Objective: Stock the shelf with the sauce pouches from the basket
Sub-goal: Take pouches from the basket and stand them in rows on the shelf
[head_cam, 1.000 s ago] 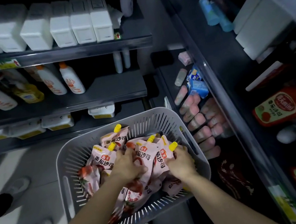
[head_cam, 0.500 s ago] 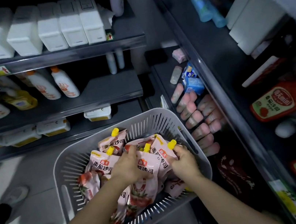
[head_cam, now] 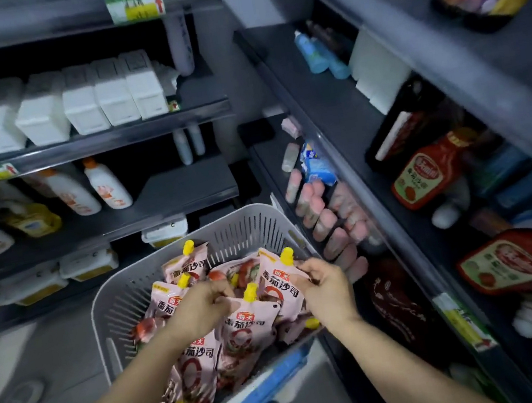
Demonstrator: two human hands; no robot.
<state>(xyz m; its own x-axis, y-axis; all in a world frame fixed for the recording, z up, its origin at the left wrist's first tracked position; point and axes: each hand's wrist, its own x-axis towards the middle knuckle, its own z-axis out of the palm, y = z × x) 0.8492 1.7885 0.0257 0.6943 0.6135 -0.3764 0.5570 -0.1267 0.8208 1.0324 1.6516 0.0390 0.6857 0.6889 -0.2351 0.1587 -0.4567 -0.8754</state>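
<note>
A grey slotted basket (head_cam: pixel 234 226) below me holds several pink sauce pouches with yellow caps. My left hand (head_cam: pixel 201 306) is in the middle of the pile, fingers curled round the top of a pouch (head_cam: pixel 242 329). My right hand (head_cam: pixel 326 290) grips the right edge of another pouch (head_cam: pixel 279 285) near the basket's right rim. Both pouches are raised a little above the pile. The dark shelf (head_cam: pixel 345 141) runs along my right.
Rows of pink tubes (head_cam: pixel 330 222) and a blue packet (head_cam: pixel 316 168) lie on the lower right shelf, red ketchup bottles (head_cam: pixel 426 174) higher up. White boxes (head_cam: pixel 87 100) and white bottles (head_cam: pixel 107 185) fill the left shelves. A blue object (head_cam: pixel 268 387) shows under the basket; shoes stand at far left.
Both hands have closed on pouches and lifted them slightly from the pile. The view has tilted upward, showing more of the upper shelves.
</note>
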